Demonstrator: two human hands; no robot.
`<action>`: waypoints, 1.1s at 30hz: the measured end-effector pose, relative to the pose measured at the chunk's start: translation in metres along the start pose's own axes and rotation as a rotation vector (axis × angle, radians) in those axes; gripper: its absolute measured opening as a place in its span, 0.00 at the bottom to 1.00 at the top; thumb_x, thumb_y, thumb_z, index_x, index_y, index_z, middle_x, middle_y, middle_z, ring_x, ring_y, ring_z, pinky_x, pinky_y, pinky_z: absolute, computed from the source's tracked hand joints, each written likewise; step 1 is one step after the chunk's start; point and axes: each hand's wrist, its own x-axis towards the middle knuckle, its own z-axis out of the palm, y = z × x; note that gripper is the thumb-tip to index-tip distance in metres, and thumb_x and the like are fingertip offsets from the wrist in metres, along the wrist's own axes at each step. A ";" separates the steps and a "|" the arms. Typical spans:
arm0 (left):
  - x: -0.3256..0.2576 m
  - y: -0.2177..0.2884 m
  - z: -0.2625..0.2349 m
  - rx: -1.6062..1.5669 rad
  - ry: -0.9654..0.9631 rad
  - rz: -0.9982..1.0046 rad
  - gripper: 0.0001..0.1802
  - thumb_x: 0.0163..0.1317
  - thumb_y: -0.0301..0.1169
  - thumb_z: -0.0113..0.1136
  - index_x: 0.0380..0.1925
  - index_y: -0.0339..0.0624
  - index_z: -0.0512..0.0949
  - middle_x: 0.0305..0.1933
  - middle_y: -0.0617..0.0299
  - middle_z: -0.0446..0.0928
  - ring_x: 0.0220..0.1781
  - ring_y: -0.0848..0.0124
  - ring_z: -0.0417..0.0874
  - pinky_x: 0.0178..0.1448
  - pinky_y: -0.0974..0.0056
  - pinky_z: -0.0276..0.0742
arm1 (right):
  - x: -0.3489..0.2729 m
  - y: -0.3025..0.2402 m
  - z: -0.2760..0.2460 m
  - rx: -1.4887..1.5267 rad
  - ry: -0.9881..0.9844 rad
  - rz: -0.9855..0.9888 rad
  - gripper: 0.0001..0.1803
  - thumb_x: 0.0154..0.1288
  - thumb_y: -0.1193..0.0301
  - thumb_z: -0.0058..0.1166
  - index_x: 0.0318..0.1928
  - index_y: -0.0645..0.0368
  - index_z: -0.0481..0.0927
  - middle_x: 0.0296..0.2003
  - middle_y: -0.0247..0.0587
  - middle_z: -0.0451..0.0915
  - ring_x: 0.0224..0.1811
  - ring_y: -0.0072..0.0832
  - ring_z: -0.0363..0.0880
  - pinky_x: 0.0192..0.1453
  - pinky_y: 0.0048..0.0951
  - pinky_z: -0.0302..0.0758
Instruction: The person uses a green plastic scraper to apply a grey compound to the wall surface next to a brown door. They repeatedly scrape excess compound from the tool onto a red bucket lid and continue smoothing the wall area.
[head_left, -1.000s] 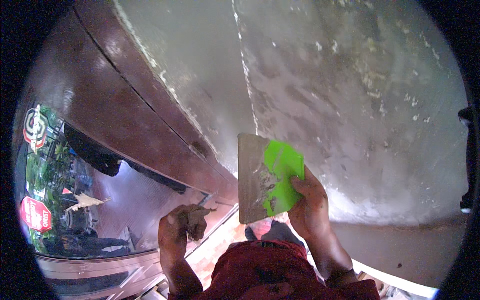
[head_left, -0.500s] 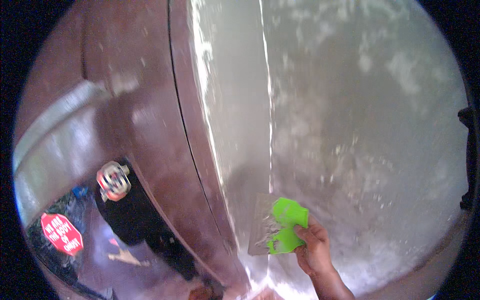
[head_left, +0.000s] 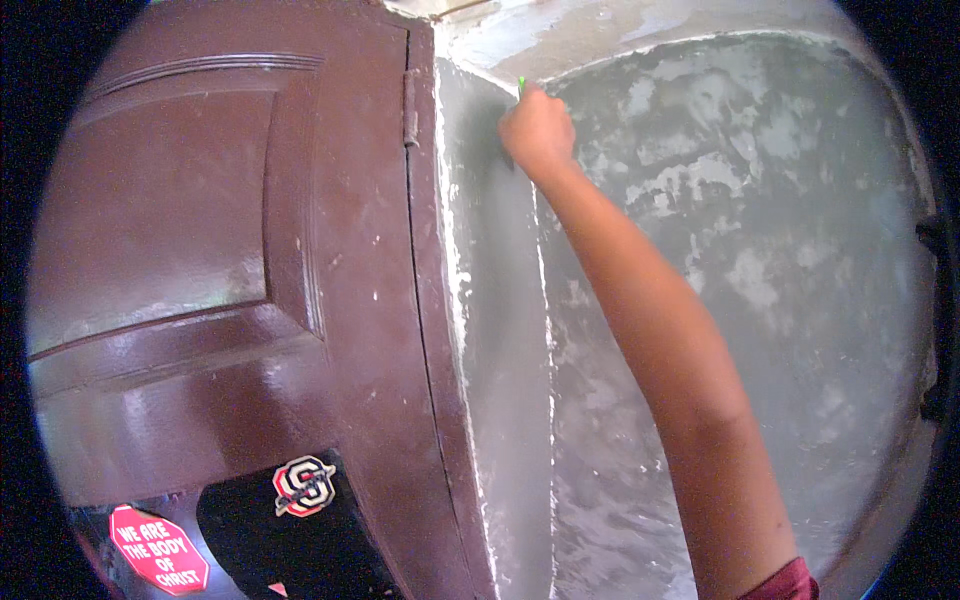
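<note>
My right hand (head_left: 541, 132) is raised high into the wall corner, its fingers closed around a wide putty spreader with a green grip. Only a small green edge of the spreader (head_left: 521, 83) shows above the knuckles; the hand hides its blade. Beside the hand is the grey, patchy plastered wall (head_left: 720, 260). A narrower grey wall strip (head_left: 500, 330) meets it along a rough white corner line (head_left: 543, 265). My left hand is out of view.
A brown panelled door (head_left: 180, 190) with a hinge (head_left: 411, 108) stands to the left, close to the narrow strip. Low on it are a black panel (head_left: 270, 540), a red octagonal sticker (head_left: 158, 550) and a round emblem (head_left: 304, 486). A white ridge borders the grey wall's top.
My right hand has gone from low on the wall, with the green-gripped spreader in plain sight, up to the top of the corner. The view has tilted upward too.
</note>
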 end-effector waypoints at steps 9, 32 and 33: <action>0.007 0.002 -0.031 0.106 -0.070 0.040 0.24 0.69 0.49 0.46 0.51 0.43 0.77 0.20 0.73 0.64 0.17 0.81 0.59 0.22 0.74 0.52 | 0.055 0.001 0.064 0.086 -0.058 0.047 0.17 0.51 0.73 0.52 0.42 0.69 0.79 0.43 0.64 0.79 0.48 0.54 0.78 0.54 0.44 0.75; -0.002 0.003 -0.023 0.077 -0.156 0.006 0.23 0.69 0.46 0.46 0.48 0.39 0.78 0.19 0.73 0.63 0.18 0.81 0.58 0.23 0.72 0.52 | 0.041 -0.097 0.006 0.207 -0.212 -0.096 0.21 0.49 0.67 0.58 0.40 0.71 0.80 0.42 0.63 0.80 0.47 0.48 0.80 0.51 0.37 0.77; -0.002 0.003 -0.022 0.076 -0.159 0.004 0.23 0.69 0.46 0.46 0.48 0.39 0.78 0.19 0.73 0.63 0.18 0.81 0.58 0.23 0.72 0.52 | 0.044 -0.089 -0.006 0.229 -0.195 -0.074 0.21 0.50 0.68 0.56 0.42 0.72 0.79 0.43 0.62 0.80 0.45 0.47 0.81 0.48 0.37 0.78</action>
